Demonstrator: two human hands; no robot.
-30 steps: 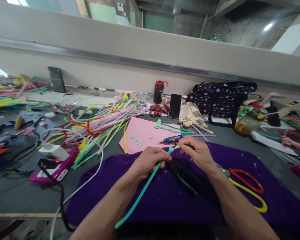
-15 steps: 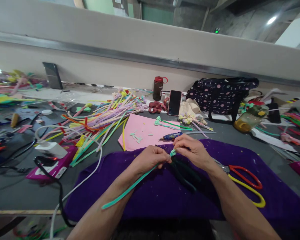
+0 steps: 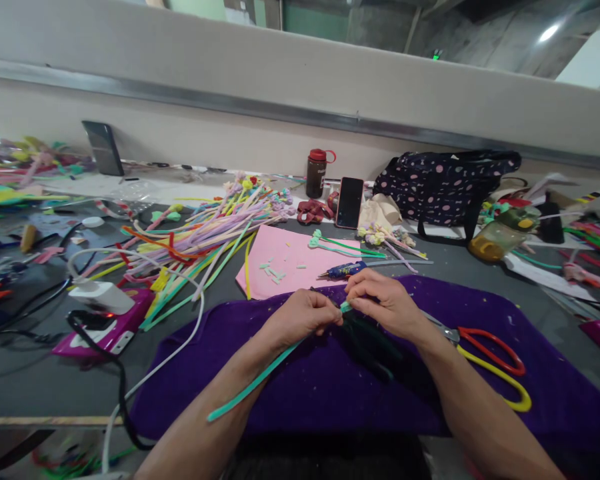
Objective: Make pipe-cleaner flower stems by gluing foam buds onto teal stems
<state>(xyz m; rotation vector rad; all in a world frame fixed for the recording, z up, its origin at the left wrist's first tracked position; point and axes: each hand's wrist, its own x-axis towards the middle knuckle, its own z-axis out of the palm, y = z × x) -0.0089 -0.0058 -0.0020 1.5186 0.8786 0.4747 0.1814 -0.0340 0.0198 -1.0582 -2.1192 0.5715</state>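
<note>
Over a purple cloth (image 3: 300, 407) on a cluttered workbench, holds a green pipe cleaner (image 3: 256, 383) with both hands: by thumb and forefinger of the left hand (image 3: 303, 319), pinched near the upper end, and by fingertips of the right hand (image 3: 383, 301), drawn together at the small pale-green tip. Trails at the free end across the left forearm, just beyond reach of a glue gun (image 3: 344, 270) at the edge of a pink sheet (image 3: 275, 245). Looks light, soft and fuzzy, probably around bendable wire; likely to keep a bend, unlikely to slip, easily squashed at the tip. Best gripped close behind that tip, leaving the long tail loose. Mostly hidden there under fingers; cannot tell the tip's shape, or whether joined to dark stems (image 3: 373, 353) below, lost in shadow. Cannot see all of the scissors (image 3: 461, 339) either, partly behind the right wrist.
</note>
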